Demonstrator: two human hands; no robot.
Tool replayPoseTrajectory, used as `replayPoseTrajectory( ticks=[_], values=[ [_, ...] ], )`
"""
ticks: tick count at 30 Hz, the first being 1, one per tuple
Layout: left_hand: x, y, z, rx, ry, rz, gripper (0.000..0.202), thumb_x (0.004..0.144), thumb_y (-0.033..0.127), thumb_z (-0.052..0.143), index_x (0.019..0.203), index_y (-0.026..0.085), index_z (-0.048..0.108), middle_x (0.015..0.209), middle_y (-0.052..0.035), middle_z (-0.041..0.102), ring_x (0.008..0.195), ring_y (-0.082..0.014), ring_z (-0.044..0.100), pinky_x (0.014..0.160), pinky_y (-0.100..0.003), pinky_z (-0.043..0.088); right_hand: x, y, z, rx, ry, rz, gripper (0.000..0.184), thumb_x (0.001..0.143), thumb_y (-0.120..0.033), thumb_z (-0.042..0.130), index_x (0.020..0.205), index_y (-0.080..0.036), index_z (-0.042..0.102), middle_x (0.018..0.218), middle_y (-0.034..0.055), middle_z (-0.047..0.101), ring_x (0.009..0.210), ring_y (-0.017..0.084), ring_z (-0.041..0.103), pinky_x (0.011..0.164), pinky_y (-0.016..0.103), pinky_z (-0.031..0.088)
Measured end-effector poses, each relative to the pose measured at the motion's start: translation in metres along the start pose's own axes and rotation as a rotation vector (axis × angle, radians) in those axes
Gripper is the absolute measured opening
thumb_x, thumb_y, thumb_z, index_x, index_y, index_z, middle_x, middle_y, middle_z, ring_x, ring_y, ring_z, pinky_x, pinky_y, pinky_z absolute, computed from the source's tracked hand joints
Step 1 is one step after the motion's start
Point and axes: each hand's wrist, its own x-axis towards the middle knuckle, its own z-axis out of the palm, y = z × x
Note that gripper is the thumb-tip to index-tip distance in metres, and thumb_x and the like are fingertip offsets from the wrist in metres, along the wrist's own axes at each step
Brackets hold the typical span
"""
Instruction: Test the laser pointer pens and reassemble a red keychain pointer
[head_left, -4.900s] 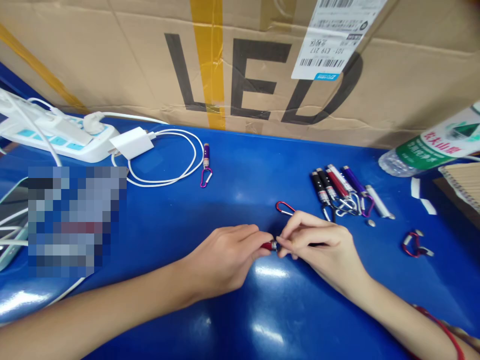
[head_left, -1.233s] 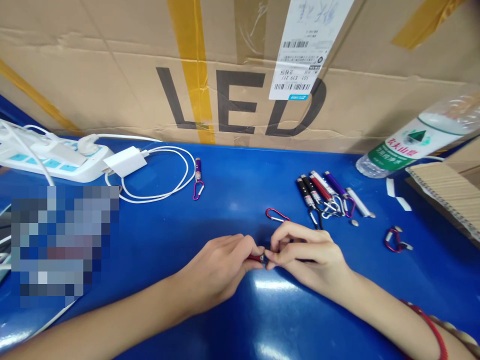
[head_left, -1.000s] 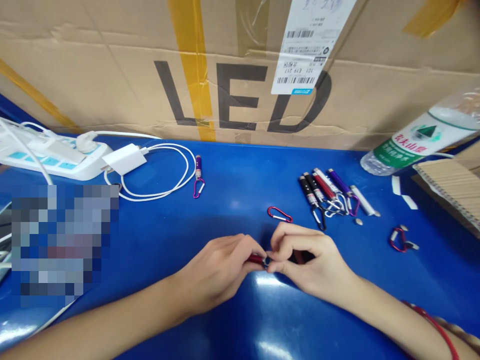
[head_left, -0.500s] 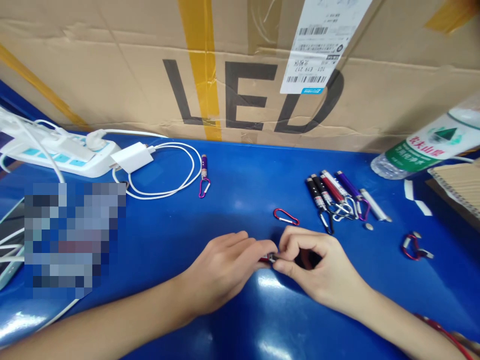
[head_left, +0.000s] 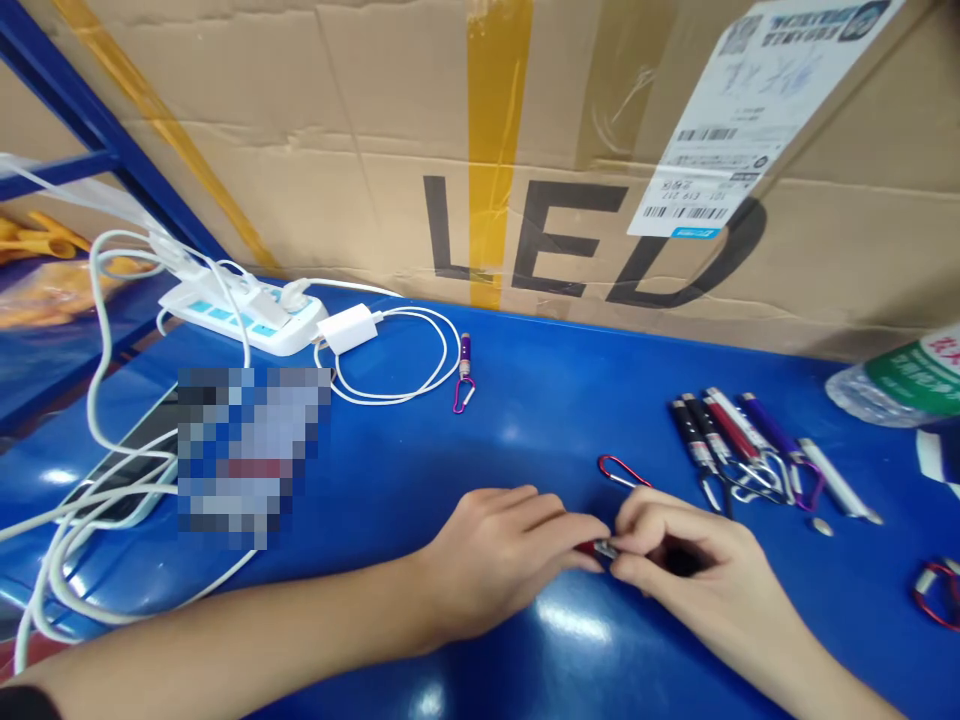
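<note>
My left hand (head_left: 510,560) and my right hand (head_left: 686,555) meet over the blue table (head_left: 525,420), both pinched on a small red keychain flashlight (head_left: 592,548); only its red barrel and silver end show between the fingertips. A red carabiner (head_left: 622,470) lies on the table just beyond my right hand. Farther right lies a bunch of several small flashlights (head_left: 742,445) in black, red, purple and silver with clips. A single purple flashlight with a pink clip (head_left: 465,372) lies apart at the middle back.
A large cardboard box marked LED (head_left: 525,150) walls the back. A white power strip (head_left: 240,315), charger and cable (head_left: 390,350) lie at left, with more cables and a phone. A water bottle (head_left: 900,385) and another red clip (head_left: 937,595) are at right.
The view has swung left, so everything sits further right in frame. My hands stay joined on the red flashlight, fingers shifting slightly at its end.
</note>
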Motion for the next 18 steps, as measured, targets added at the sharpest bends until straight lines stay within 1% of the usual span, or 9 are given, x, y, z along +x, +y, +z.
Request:
replayPoseTrajectory(
  ticks=[3, 5, 7, 10, 12, 15, 18],
  values=[
    [0.0018, 0.0008, -0.0022, -0.031, -0.042, -0.018, 0.038, 0.099, 0.032, 0.026, 0.099, 0.012, 0.058, 0.075, -0.0035, 0.063, 0.066, -0.0132, 0.058, 0.065, -0.025, 0.051, 0.0001, 0.0024, -0.0015, 0.032, -0.026, 0.033, 0.024, 0.07, -0.034, 0.071, 0.054, -0.02, 0.061, 0.059, 0.0012, 0.057, 0.052, 0.013, 0.052, 0.043, 0.023, 0.04],
    [0.0029, 0.0015, -0.0037, -0.087, -0.076, -0.044, 0.038, 0.099, 0.031, 0.024, 0.101, 0.011, 0.056, 0.08, -0.0055, 0.063, 0.071, -0.0142, 0.057, 0.07, -0.027, 0.051, 0.0009, 0.0021, -0.0019, 0.066, -0.004, 0.046, 0.024, 0.066, -0.034, 0.074, 0.052, -0.02, 0.061, 0.058, 0.0008, 0.057, 0.051, 0.012, 0.052, 0.042, 0.023, 0.039],
    [0.0033, 0.0018, -0.0046, -0.128, -0.106, -0.047, 0.037, 0.099, 0.028, 0.022, 0.099, 0.01, 0.055, 0.082, -0.0066, 0.062, 0.072, -0.015, 0.056, 0.072, -0.028, 0.05, 0.0022, 0.0006, -0.002, 0.108, 0.027, 0.057, 0.025, 0.063, -0.033, 0.076, 0.05, -0.02, 0.06, 0.055, 0.0001, 0.058, 0.048, 0.012, 0.05, 0.041, 0.023, 0.039],
    [0.0031, 0.0007, -0.0042, -0.115, -0.126, 0.008, 0.039, 0.099, 0.024, 0.021, 0.091, 0.011, 0.056, 0.075, -0.0052, 0.059, 0.067, -0.0152, 0.053, 0.07, -0.029, 0.048, 0.004, -0.0023, -0.0016, 0.163, -0.009, 0.106, 0.024, 0.058, -0.03, 0.079, 0.049, -0.019, 0.06, 0.053, -0.0007, 0.058, 0.046, 0.011, 0.05, 0.041, 0.022, 0.038],
    [0.003, -0.0006, -0.003, -0.077, -0.114, 0.05, 0.038, 0.099, 0.023, 0.022, 0.089, 0.011, 0.057, 0.069, -0.0036, 0.057, 0.063, -0.0151, 0.051, 0.066, -0.028, 0.047, 0.0046, -0.0039, -0.0008, 0.198, -0.042, 0.182, 0.025, 0.055, -0.03, 0.081, 0.049, -0.018, 0.06, 0.051, -0.0015, 0.057, 0.043, 0.01, 0.049, 0.04, 0.022, 0.036],
    [0.003, -0.0023, -0.0014, -0.04, -0.1, 0.095, 0.037, 0.099, 0.022, 0.023, 0.086, 0.012, 0.057, 0.066, -0.0024, 0.055, 0.06, -0.0149, 0.049, 0.061, -0.026, 0.044, 0.0045, -0.0054, 0.0011, 0.232, -0.039, 0.296, 0.028, 0.052, -0.034, 0.08, 0.048, -0.018, 0.058, 0.048, -0.003, 0.055, 0.04, 0.008, 0.047, 0.039, 0.022, 0.033],
    [0.0024, -0.0033, -0.001, -0.029, -0.118, 0.119, 0.036, 0.098, 0.021, 0.025, 0.086, 0.012, 0.058, 0.065, -0.0021, 0.055, 0.06, -0.0147, 0.048, 0.063, -0.027, 0.044, 0.0043, -0.0059, 0.0025, 0.223, -0.041, 0.337, 0.028, 0.051, -0.034, 0.08, 0.049, -0.018, 0.057, 0.047, -0.0042, 0.053, 0.042, 0.008, 0.045, 0.04, 0.022, 0.032]
  ],
)
